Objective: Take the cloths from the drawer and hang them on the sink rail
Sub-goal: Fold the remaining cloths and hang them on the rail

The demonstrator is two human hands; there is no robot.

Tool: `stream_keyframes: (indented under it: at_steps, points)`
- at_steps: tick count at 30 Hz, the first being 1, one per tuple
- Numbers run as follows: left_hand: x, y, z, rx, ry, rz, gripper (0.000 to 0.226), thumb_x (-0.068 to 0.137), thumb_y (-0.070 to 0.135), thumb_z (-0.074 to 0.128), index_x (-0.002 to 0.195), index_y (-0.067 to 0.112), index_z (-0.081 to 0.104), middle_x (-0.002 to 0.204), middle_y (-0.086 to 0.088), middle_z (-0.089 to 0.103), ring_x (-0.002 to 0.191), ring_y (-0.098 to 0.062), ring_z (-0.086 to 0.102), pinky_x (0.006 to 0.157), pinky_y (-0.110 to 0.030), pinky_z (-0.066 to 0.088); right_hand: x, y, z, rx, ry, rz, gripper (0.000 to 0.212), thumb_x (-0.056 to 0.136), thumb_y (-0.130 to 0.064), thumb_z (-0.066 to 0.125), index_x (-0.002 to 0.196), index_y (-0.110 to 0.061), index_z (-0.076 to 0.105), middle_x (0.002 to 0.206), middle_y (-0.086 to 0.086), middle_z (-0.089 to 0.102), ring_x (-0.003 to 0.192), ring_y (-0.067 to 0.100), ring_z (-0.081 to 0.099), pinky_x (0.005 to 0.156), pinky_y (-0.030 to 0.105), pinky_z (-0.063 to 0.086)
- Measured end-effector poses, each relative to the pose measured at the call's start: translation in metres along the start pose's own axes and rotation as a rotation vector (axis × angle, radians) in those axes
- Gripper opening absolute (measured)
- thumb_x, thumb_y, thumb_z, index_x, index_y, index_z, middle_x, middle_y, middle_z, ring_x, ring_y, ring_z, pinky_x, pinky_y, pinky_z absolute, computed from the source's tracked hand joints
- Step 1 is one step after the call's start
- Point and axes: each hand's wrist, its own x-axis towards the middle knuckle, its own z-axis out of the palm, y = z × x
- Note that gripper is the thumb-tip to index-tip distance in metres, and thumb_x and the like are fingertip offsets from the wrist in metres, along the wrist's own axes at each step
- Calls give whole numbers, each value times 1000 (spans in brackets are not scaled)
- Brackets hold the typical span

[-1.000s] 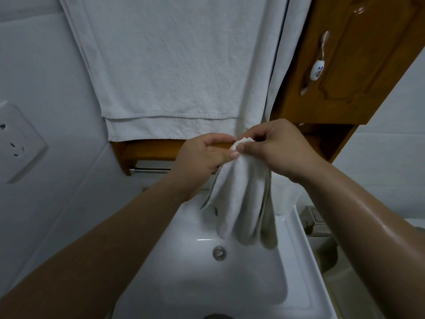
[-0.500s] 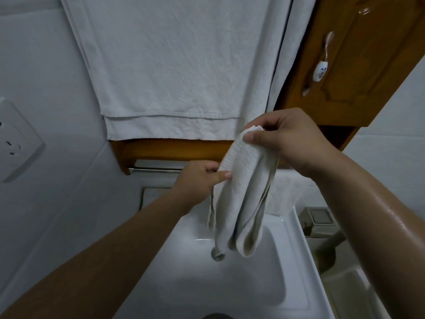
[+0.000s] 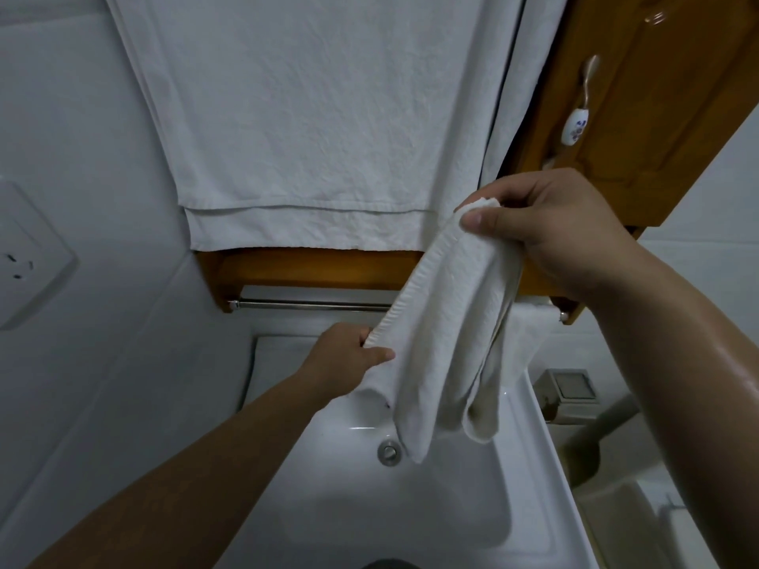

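Note:
A small white cloth (image 3: 443,334) hangs in folds over the white sink (image 3: 410,507). My right hand (image 3: 550,227) pinches its top corner, up near the wooden cabinet. My left hand (image 3: 349,357) grips the cloth's ribbed left edge lower down, just in front of the metal rail (image 3: 312,304). The rail runs under a wooden shelf (image 3: 308,266). Another white cloth (image 3: 523,334) is draped over the rail's right end, partly hidden behind the held cloth.
A large white towel (image 3: 312,117) hangs on the wall above the shelf. A wooden cabinet door (image 3: 657,108) with a ceramic handle is at the upper right. A wall socket (image 3: 24,256) is at left. The drain (image 3: 389,452) lies below the cloth.
My right hand has lifted the cloth's top corner up and to the right. My left hand has slid down along the cloth's edge, and the cloth now stretches between them.

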Motion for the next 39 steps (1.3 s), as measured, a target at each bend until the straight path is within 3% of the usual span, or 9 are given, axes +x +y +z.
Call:
stream_keyframes:
  at_steps: [5,14,20,22,25,29,34,39]
  points:
    - [-1,-15,3,31,-52,-32,29,87,34,70,108,14,72,97,0,72,84,-17,67,81,-36,57,3,7,-7,23,18,13,8,86,-13,71,91,-17,77,85,-10,76,81,1,70,66,8,50]
    - [6,-25,-19,179,51,-77,23,85,37,71,97,18,78,81,0,72,71,-17,65,68,-30,52,12,41,-22,16,141,135,7,88,-17,70,90,-22,75,87,-11,73,77,-5,67,65,10,50]
    - [17,-9,-56,508,115,16,27,84,45,68,91,21,76,66,11,54,68,-10,51,52,-20,31,16,91,-25,19,232,325,14,91,-22,68,101,-14,74,100,-6,67,91,11,61,85,30,49]
    - [24,1,-70,602,114,57,30,85,48,66,94,21,75,76,6,60,77,-13,54,56,-19,34,17,106,-24,12,273,376,11,92,-25,68,100,-17,71,97,-12,62,88,10,56,88,34,45]
    - [35,15,-93,710,198,148,37,83,51,68,101,19,75,98,-3,71,95,-20,61,74,-26,40,14,123,-20,-23,290,426,9,93,-31,67,96,-23,71,99,-9,63,94,18,59,86,37,46]
    - [44,35,-115,782,228,222,38,83,50,68,104,19,75,105,-1,72,99,-20,62,83,-30,44,13,131,-14,1,289,448,19,94,-32,65,107,-20,73,110,-1,67,104,26,62,97,48,51]
    - [50,47,-119,784,236,178,35,83,49,69,99,19,76,94,-3,72,92,-21,62,73,-28,40,20,127,-10,-3,396,395,20,95,-31,64,109,-20,71,104,-5,65,103,24,60,95,42,51]
    - [53,52,-114,493,230,80,26,83,41,72,88,16,78,68,4,61,82,-20,61,63,-27,36,29,115,0,-140,504,328,16,94,-29,61,102,-21,73,86,-12,63,84,9,59,80,33,51]
